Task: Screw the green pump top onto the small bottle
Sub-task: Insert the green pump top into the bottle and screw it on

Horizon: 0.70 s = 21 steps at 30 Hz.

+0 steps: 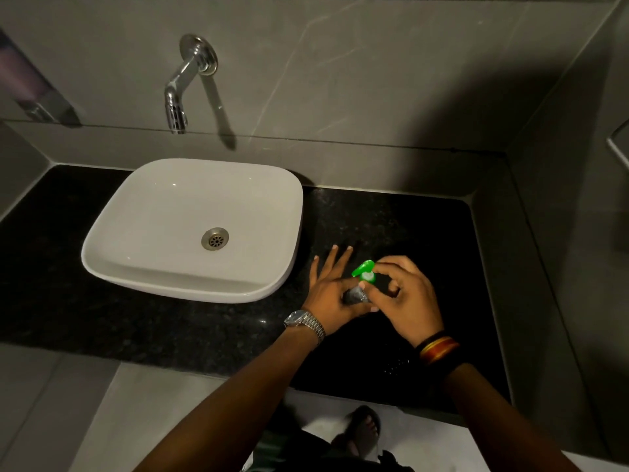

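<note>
Then noted: dark worktop point(391, 216), white basin point(190, 229) toward its left. Near the front edge, right of the basin, left hand point(332, 294) pinched the small bottle point(355, 296), other fingers spread. Right hand point(405, 298) pinched the green pump top point(365, 270) seated on the neck. Risk: tilted start cross-threads; a light grip lets the bottle spin.

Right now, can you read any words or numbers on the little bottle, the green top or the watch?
No text can be read anywhere in this picture.
small bottle: mostly hidden by both hands; any label is too dark and blurred to read.
green pump top: no writing shows.
watch: the dial is too small and tilted to read.
sink and tap: no marks show.
</note>
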Each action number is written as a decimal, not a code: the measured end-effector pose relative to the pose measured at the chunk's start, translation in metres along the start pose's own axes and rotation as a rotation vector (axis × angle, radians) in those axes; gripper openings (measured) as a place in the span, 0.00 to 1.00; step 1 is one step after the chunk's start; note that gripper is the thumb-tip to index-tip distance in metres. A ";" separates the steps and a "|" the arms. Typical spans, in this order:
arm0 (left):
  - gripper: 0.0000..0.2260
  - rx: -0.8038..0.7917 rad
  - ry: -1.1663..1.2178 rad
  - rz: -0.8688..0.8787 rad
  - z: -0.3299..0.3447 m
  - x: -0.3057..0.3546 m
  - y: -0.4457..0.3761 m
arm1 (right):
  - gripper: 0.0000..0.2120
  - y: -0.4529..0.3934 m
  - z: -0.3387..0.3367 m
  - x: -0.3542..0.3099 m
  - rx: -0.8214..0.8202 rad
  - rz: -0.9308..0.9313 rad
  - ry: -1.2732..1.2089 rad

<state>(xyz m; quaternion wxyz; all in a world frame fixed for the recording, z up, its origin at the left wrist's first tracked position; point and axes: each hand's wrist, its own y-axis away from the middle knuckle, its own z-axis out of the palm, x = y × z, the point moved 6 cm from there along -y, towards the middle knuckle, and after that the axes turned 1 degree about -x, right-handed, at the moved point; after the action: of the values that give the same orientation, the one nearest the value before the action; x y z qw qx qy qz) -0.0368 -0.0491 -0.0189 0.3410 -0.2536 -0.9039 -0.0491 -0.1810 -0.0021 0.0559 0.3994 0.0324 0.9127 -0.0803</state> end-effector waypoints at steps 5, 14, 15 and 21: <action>0.31 -0.005 -0.007 0.001 0.000 0.000 -0.001 | 0.16 -0.005 -0.002 -0.001 -0.060 -0.030 0.034; 0.28 -0.004 -0.010 -0.011 0.000 -0.001 -0.001 | 0.15 -0.002 0.009 0.013 -0.100 0.025 0.181; 0.28 -0.007 -0.018 -0.013 0.000 0.000 -0.001 | 0.15 -0.003 0.009 0.012 -0.079 0.039 0.235; 0.28 0.010 -0.038 0.004 0.001 -0.001 0.000 | 0.15 -0.010 0.010 0.001 -0.233 0.013 0.397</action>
<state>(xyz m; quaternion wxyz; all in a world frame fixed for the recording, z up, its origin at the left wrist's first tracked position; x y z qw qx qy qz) -0.0368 -0.0490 -0.0202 0.3253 -0.2547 -0.9098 -0.0393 -0.1755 -0.0137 0.0498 0.2134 0.0070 0.9763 0.0363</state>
